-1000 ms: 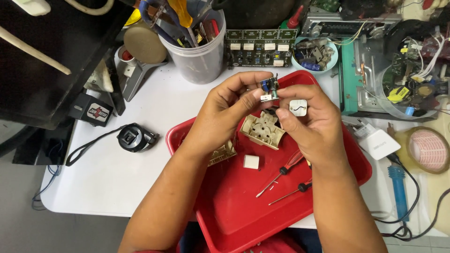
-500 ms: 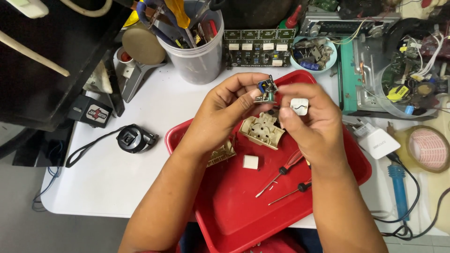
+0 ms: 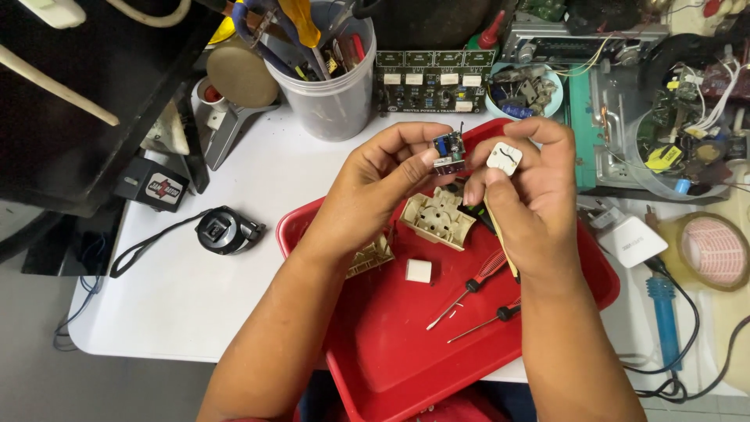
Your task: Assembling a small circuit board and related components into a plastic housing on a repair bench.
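Small circuit board [image 3: 448, 150] sits pinched between thumb and fingers of the left hand [image 3: 383, 176], held up over the far edge of the red tray [image 3: 391, 352]. Right hand [image 3: 527, 195] is closed on a white square cap [image 3: 504, 158], just beside the board, not touching it as far as I can tell; a thin cream stick runs down behind that palm, can't tell if it's gripped.

Step in hand, my read: checking the board against the cap, parts of a stripped plug adapter. Next move likely needs the two lined up square and a steady pinch, since both are small.

In the tray: one beige socket plate [image 3: 437, 219] under the hands, one more beige piece [image 3: 371, 254] half hidden by the left wrist, one small white cube [image 3: 419, 270], two screwdrivers [image 3: 469, 287].

Outside the tray on the table [image 3: 195, 305]: one tool cup [image 3: 328, 70] behind it, one tape measure [image 3: 226, 230] left of it, one white charger [image 3: 629, 238] and one blue soldering iron [image 3: 664, 312] right of it.
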